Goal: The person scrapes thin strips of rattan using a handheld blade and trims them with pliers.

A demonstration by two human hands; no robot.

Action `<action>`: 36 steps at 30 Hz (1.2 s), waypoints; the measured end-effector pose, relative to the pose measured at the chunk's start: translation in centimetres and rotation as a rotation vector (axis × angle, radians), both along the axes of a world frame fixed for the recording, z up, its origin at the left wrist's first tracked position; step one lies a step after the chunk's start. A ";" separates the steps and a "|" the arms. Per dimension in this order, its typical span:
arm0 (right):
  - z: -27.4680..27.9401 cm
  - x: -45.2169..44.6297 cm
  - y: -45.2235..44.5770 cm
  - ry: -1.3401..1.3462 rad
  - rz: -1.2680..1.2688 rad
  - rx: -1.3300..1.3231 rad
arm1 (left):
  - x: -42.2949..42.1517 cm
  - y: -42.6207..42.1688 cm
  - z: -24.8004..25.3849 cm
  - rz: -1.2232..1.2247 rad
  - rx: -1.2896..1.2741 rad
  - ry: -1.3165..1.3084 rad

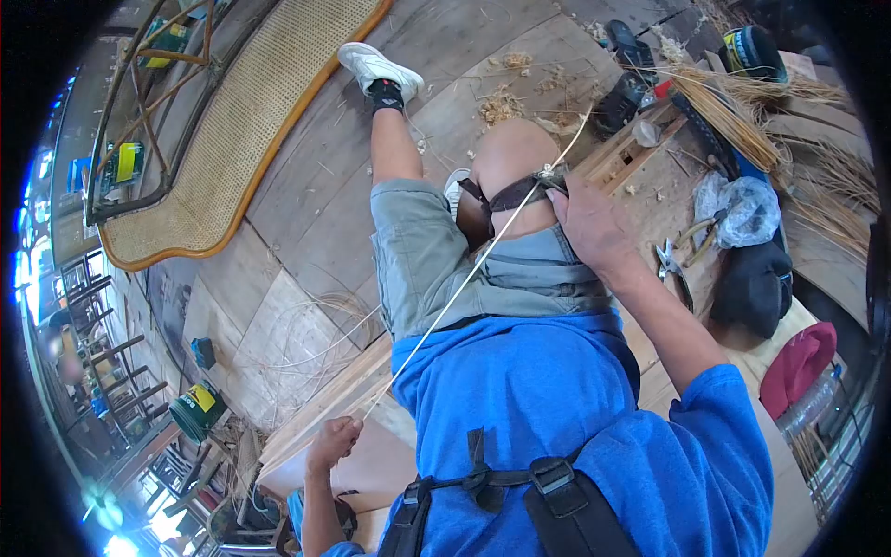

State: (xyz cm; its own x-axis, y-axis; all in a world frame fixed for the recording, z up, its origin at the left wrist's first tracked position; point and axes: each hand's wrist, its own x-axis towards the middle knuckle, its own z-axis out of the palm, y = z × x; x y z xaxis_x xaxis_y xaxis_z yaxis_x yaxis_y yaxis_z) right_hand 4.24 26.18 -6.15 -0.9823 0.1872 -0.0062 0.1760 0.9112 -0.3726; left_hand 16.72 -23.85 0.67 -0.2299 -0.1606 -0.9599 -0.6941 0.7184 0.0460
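Note:
A long pale cane strip (pixel 464 278) runs diagonally across the lap, from the lower left up past the right knee. My left hand (pixel 334 443), at the lower left, is closed on its lower end. My right hand (pixel 589 221) rests at the right knee, its fingers closed around the strip and against a dark band (pixel 517 194) strapped about the leg. A small metallic piece (pixel 548 173) shows on the band where the strip crosses; its details are too small to tell.
A woven cane panel with a wooden rim (pixel 232 121) lies at the upper left. Pliers (pixel 668 262), a black cap (pixel 754 290), a plastic bag (pixel 748 212) and cane bundles (pixel 729 116) are at the right. Shavings (pixel 501 106) and loose strands (pixel 316 348) lie on the floor.

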 end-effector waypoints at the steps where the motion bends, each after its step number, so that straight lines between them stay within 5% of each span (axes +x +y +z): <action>1: 0.1 -0.1 0.0 0.010 0.005 -0.004 | -0.2 -1.1 -1.3 -0.311 -0.025 0.094; 3: 0.5 -0.3 -0.2 0.013 0.008 0.014 | -1.2 -2.1 -3.7 -0.929 -0.079 0.280; 5: 1.0 -0.3 -0.4 -0.024 0.009 0.015 | -7.7 6.0 -2.5 -0.981 -0.214 0.509; 7: 1.5 -0.1 -0.4 -0.095 -0.010 0.003 | -13.3 15.4 -1.2 -0.757 -0.019 0.821; 9: 2.1 -0.2 -0.5 -0.145 -0.042 -0.018 | -16.3 24.0 -1.0 -0.851 0.267 1.066; 14: 2.0 0.0 0.0 -0.205 -0.071 -0.079 | -19.0 35.9 -4.9 -0.674 0.353 1.038; 18: 1.4 0.2 0.0 -0.180 -0.088 -0.079 | -18.3 33.0 -6.6 -0.577 0.616 0.964; 23: 0.4 0.0 0.5 -0.174 -0.104 -0.062 | -12.6 20.4 -3.3 -0.434 0.600 0.560; 28: -0.2 -0.1 0.7 -0.127 -0.120 -0.113 | -5.5 8.3 1.3 -0.051 0.522 0.238; 31: 1.2 -0.3 1.2 -0.231 -0.135 -0.181 | -3.9 7.7 3.4 0.262 0.693 0.074; 36: -0.4 0.6 5.3 0.048 -0.357 -0.638 | -8.3 18.5 1.2 -0.110 0.559 0.557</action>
